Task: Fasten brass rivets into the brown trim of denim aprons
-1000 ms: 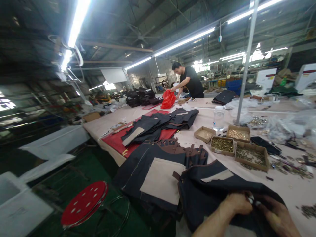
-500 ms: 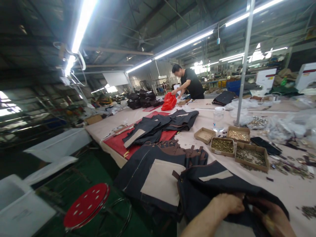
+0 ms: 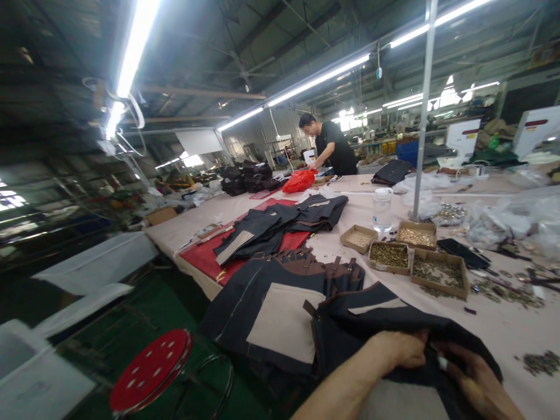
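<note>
A dark cloth apron (image 3: 376,318) with brown trim and a beige patch lies bunched at the table's near edge. My left hand (image 3: 405,348) is closed on its folded cloth, knuckles up. To the right, my right hand (image 3: 476,376) curls under a raised fold of the same apron, its fingertips partly hidden in shadow. A small white spot shows near that hand's fingers; I cannot make out what it is. Beside this apron, a stack of similar dark aprons (image 3: 236,297) with beige pockets and brown straps hangs partly over the edge.
Cardboard trays of small metal parts (image 3: 440,273) stand beyond my hands, near a clear plastic jug (image 3: 382,210) and a metal pole (image 3: 423,116). Loose parts (image 3: 541,363) lie at right. A red stool (image 3: 151,370) stands lower left. Across the table, a co-worker (image 3: 335,146) handles a red bag (image 3: 300,181).
The view has shifted slightly. Both hands stay at the apron, and the fold over my right hand has moved a little. Across the table, the co-worker's red bag has sunk lower and flatter.
</note>
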The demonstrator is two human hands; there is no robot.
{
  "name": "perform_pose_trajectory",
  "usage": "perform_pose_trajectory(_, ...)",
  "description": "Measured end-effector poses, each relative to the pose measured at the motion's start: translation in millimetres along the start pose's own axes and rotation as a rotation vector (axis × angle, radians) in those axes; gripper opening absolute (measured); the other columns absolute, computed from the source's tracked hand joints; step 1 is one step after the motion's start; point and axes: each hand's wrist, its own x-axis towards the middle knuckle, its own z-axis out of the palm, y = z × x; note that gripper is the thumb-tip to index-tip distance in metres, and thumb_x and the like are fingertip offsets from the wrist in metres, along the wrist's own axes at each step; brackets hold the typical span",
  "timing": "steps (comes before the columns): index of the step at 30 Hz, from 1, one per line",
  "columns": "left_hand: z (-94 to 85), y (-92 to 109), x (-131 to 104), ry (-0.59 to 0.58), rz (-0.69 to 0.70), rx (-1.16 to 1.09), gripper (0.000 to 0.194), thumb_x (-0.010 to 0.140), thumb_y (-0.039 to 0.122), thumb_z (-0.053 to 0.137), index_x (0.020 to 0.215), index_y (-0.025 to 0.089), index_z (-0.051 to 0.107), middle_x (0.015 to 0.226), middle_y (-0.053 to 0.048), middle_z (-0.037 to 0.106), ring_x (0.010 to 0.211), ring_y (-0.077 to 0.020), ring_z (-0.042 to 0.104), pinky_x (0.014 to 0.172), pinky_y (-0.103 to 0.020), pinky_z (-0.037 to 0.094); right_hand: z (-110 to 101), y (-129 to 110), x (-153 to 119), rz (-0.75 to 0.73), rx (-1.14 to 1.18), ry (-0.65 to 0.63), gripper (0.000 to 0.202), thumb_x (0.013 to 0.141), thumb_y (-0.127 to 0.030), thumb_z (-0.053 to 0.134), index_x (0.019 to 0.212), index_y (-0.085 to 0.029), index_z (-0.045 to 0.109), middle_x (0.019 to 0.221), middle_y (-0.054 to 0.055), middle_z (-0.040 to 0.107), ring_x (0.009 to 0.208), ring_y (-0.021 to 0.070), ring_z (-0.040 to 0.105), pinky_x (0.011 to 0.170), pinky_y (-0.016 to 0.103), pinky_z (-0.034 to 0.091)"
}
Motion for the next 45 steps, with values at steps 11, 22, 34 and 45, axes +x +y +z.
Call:
perform_pose_trajectory(11,-1.5,7.9,32.1,0.375,-0.421,-0.903,0.020,0.062,0.008,0.070,0.081,0.016,0.067,0.066,0.003,0.061,0.063,-0.0102,0.053,0.067,-0.024,0.048,-27.6,-54.6,-0.9,0.052,0.229,0.123,0.034,0.079,-0.048,0.075,0.096,-0.019,0.078,0.096,0.006,0.077,0.091,0.0280,0.069,0.086,0.038,0.057)
perform_pose_trajectory(22,-8.1,-2.4,27.1,0.164,-0.359,-1.355,0.009,0.074,0.003,0.057,0.078,0.010,0.060,0.076,-0.008,0.070,0.062,-0.0142,0.068,0.064,-0.026,0.056,-29.0,-88.9,-4.6,0.086,0.198,0.223,0.030,0.100,-0.038,0.059,0.124,-0.020,0.063,0.130,0.009,0.061,0.108,0.0225,0.063,0.092,0.042,0.056)
perform_pose_trajectory(34,16.3,12.1,28.3,0.207,-0.403,-1.488,0.011,0.076,0.002,0.061,0.070,0.010,0.063,0.066,-0.003,0.063,0.058,-0.0105,0.056,0.056,-0.022,0.045,-32.5,-76.2,-14.5,0.073,0.080,0.101,0.031,0.099,-0.039,0.060,0.122,-0.019,0.064,0.127,0.009,0.063,0.107,0.0222,0.064,0.093,0.042,0.056)
perform_pose_trajectory(45,70.7,-8.0,34.8,0.348,-0.437,-1.592,0.006,0.065,0.007,0.062,0.063,0.010,0.067,0.065,-0.007,0.061,0.051,-0.0135,0.051,0.053,-0.028,0.037,-21.2,22.7,-0.2,0.006,0.048,-0.110,0.040,0.072,-0.056,0.068,0.092,-0.026,0.084,0.109,0.011,0.077,0.109,0.0431,0.068,0.097,0.052,0.055)
